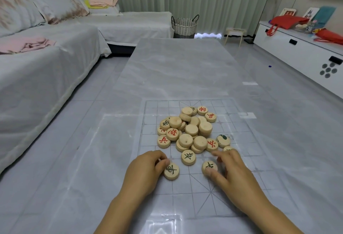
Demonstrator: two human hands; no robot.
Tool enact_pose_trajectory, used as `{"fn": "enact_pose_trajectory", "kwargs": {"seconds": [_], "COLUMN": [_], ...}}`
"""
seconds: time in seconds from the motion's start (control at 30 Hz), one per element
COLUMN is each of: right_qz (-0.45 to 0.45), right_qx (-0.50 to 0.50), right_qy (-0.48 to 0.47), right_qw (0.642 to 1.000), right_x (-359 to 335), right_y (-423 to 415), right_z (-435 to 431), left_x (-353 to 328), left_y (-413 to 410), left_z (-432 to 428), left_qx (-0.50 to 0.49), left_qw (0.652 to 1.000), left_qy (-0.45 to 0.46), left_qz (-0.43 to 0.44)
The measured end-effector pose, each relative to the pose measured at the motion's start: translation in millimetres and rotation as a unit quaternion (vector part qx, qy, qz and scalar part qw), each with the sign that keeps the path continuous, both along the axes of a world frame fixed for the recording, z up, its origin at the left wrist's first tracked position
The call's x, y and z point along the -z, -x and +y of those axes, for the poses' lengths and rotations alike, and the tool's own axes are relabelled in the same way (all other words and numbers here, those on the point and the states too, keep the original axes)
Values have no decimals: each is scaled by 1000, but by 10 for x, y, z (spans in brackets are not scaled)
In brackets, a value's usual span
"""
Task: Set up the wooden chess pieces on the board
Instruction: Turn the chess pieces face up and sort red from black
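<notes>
Far left: a covered sofa (46,63) with a folded pink cloth (27,44) on its seat, well apart from the play. Past the far end of the grey marble table (176,70): a wicker basket (184,26), then a small stool (234,33), then a white cabinet (300,51) bearing red bags (285,22).

On the table's near part: a clear gridded board (241,131), long axis running straight away from the wearer, a crossed-diagonal box at the near end and at the far end. Heaped over its middle: the pile (189,129) of round wooden discs, some overlapping others, many blank side up, hiding the grid beneath.

Left hand (144,170) curled, thumb and forefinger against the rim of the left piece (171,171), flat on the board, black 車 slightly tilted. Between the hands, the middle piece (188,157), flat, black character askew and not surely readable. Right hand (235,176) blurred, pinching the right piece (209,167) between thumb at the near rim and fingers at the far rim, black character partly covered.

In the heap, red 兵 on the left-edge piece (163,141) and red 馬 on the far-right piece (210,117).
</notes>
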State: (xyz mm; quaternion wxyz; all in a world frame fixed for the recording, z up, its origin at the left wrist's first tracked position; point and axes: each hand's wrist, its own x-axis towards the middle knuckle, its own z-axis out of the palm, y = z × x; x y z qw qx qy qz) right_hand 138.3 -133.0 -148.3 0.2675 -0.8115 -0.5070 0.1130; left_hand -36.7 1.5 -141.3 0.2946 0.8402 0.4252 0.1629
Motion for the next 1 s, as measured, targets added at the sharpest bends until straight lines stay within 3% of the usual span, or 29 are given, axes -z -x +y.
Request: {"fn": "enact_pose_trajectory", "kwargs": {"seconds": [0.1, 0.23, 0.4, 0.5, 0.67, 0.73, 0.87, 1.0], "right_qz": [3, -57, -80, -33, 203, 235, 148, 57], "right_qx": [7, -1, -9, -4, 68, 43, -20, -15], "right_qy": [-76, -101, -6, -38, -162, -168, -134, -103], "right_qw": [997, 993, 997, 999, 963, 956, 980, 993], "right_x": [-72, -140, -176, -225, -321, -291, -93, 60], "right_y": [-80, -219, -406, -481, -490, -383, -239, -259], "right_z": [133, 488, 838, 789, 330, 98, -211, -261], "left_x": [-1, 14, 26, 28, 41, 47, 68, 81], "left_y": [8, 11, 0, 3, -15, -23, -22, -16], "left_z": [7, 8, 0, -1, 5, -1, -13, -17], "left_qx": [6, 7, 4, 5, 2, -2, -8, -8], "left_qw": [999, 998, 999, 1000, 1000, 1000, 1000, 1000], "left_qy": [31, 49, 26, 20, 13, 10, 1, 2], "left_qz": [-19, -36, -26, -21, -16, -16, -14, -21]}}
